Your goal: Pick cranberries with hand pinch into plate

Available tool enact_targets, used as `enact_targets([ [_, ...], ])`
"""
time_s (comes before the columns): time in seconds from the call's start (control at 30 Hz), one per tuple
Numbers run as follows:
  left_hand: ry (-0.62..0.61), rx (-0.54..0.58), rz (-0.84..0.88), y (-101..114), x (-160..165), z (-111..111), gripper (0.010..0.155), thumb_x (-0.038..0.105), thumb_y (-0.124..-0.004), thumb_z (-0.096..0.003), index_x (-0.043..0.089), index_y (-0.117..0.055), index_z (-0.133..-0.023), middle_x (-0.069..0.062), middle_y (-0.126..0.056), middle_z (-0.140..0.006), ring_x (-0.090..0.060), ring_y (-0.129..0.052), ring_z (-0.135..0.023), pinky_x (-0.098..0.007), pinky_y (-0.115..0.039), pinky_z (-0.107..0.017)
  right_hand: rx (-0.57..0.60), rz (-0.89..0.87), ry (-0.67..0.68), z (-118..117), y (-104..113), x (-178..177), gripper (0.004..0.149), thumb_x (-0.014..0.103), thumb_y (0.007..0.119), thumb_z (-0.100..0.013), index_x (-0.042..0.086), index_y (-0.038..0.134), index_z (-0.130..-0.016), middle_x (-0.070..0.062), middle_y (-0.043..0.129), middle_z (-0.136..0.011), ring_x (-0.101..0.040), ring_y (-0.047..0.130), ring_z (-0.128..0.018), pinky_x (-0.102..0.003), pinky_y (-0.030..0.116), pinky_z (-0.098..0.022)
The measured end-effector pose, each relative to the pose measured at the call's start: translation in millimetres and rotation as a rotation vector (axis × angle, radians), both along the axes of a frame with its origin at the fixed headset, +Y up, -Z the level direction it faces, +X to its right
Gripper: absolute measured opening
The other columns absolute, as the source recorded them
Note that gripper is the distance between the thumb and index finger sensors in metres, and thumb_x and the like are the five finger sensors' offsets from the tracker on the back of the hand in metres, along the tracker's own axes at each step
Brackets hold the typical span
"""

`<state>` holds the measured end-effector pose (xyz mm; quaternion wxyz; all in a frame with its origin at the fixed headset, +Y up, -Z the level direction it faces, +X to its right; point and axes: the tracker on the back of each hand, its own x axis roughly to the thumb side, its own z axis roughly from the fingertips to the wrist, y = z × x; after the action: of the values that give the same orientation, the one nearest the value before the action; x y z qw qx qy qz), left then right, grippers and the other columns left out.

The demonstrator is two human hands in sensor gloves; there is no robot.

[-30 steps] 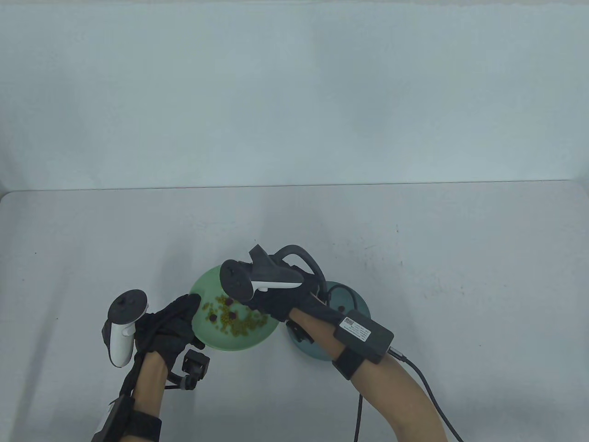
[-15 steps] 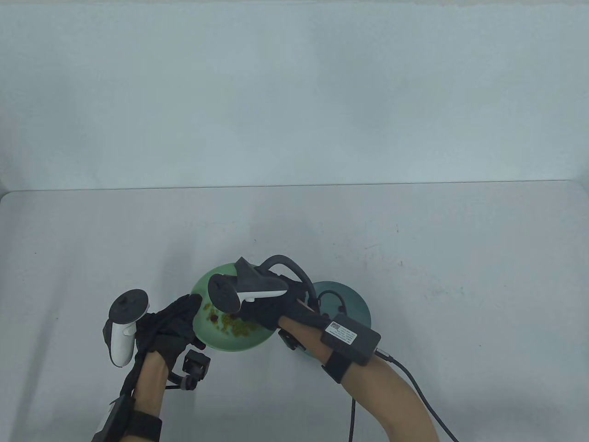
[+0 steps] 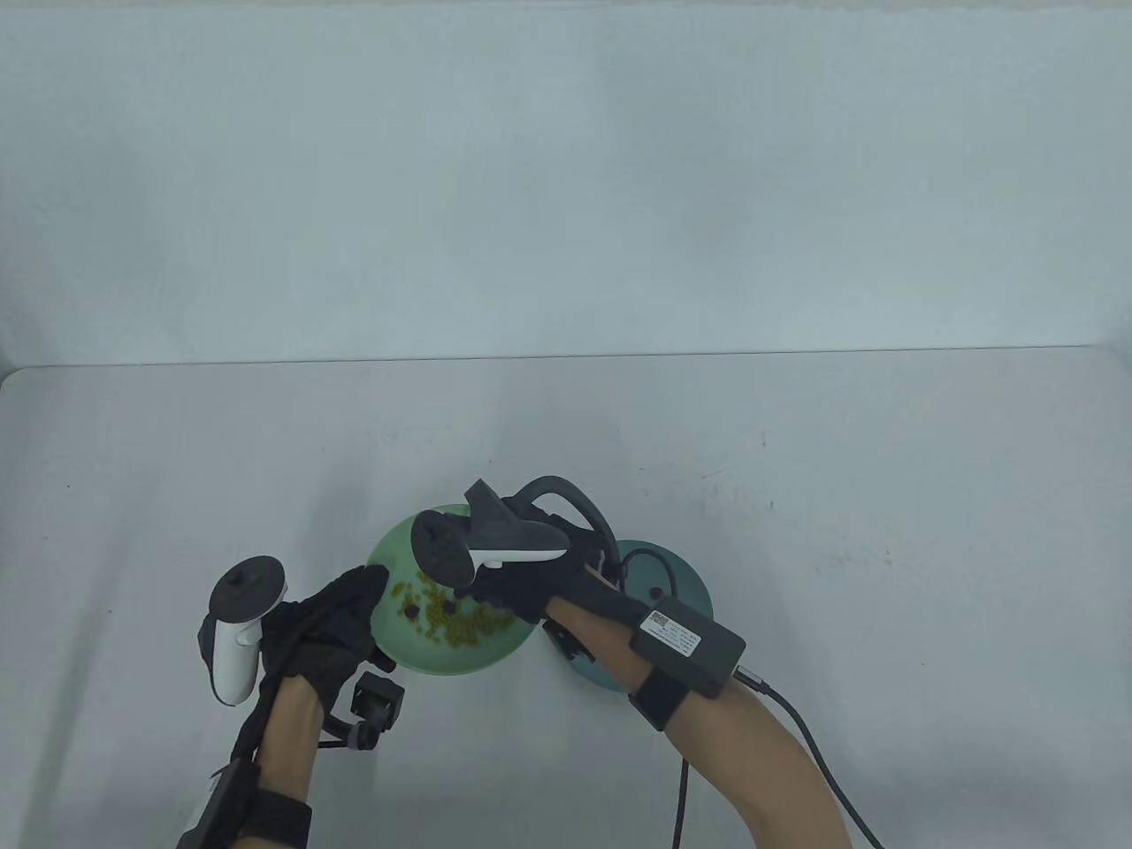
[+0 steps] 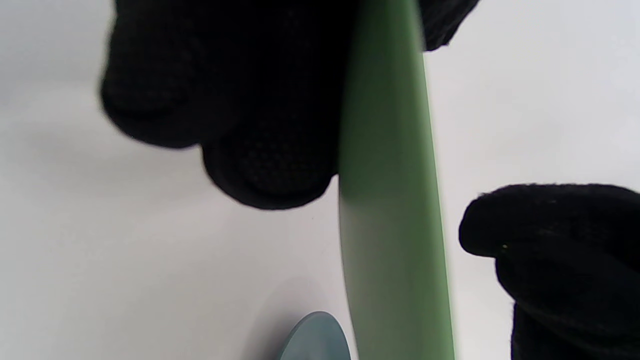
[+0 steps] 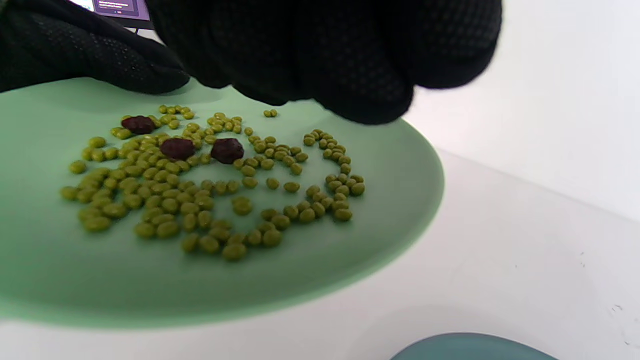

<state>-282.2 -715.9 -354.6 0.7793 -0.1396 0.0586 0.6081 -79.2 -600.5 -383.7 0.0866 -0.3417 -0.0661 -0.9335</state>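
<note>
A light green plate [image 3: 416, 653] holds many green peas [image 5: 170, 200] and three dark red cranberries [image 5: 227, 150]. My left hand [image 3: 349, 606] grips the plate's left rim, which runs edge-on [image 4: 390, 200] between the fingers [image 4: 265, 150] and thumb [image 4: 550, 240]. My right hand [image 3: 500, 594] hovers just above the peas with its fingers [image 5: 320, 65] bunched against the thumb. Whether anything is pinched between them is hidden. A teal plate [image 3: 685, 575] to the right holds one cranberry [image 3: 655, 592].
Both plates sit near the front edge of the grey table [image 3: 796, 460]. The teal plate's rim shows in the right wrist view [image 5: 470, 347] and the left wrist view [image 4: 315, 340]. A cable [image 3: 822, 761] trails from my right wrist.
My right hand moved left and down onto the peas, then lifted slightly and drifted back right. My left hand has not moved.
</note>
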Motion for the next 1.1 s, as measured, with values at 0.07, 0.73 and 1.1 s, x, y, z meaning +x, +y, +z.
enact_targets([
  [0.07,-0.001,0.000,0.003,0,0,0,0.047,0.035,-0.061,-0.0620,0.001,-0.074,-0.092,-0.014,-0.097,-0.066,-0.025,-0.108,-0.034,-0.031,-0.093,-0.027,0.003,0.014,0.005,0,-4,-2,0.045,0.045,0.076,-0.054,0.022,0.082,-0.092,0.012,0.092,-0.048,-0.008,0.098,-0.039,-0.030,0.087,-0.036],
  [0.73,-0.016,0.000,0.014,1,0,0,0.047,0.034,-0.061,-0.0620,0.001,-0.074,-0.092,-0.015,-0.097,-0.066,-0.026,-0.108,-0.034,-0.032,-0.093,-0.026,0.033,0.098,0.052,3,-17,-11,0.044,0.043,0.078,-0.053,0.025,0.079,-0.093,0.011,0.093,-0.047,-0.008,0.098,-0.039,-0.031,0.087,-0.037],
  [1.1,-0.008,0.000,0.032,1,-2,1,0.047,0.034,-0.061,-0.0620,0.000,-0.074,-0.092,-0.015,-0.097,-0.066,-0.026,-0.108,-0.034,-0.031,-0.093,-0.026,0.050,0.098,0.075,6,-18,-9,0.046,0.043,0.077,-0.053,0.025,0.077,-0.095,0.011,0.093,-0.048,-0.009,0.097,-0.040,-0.031,0.086,-0.038],
])
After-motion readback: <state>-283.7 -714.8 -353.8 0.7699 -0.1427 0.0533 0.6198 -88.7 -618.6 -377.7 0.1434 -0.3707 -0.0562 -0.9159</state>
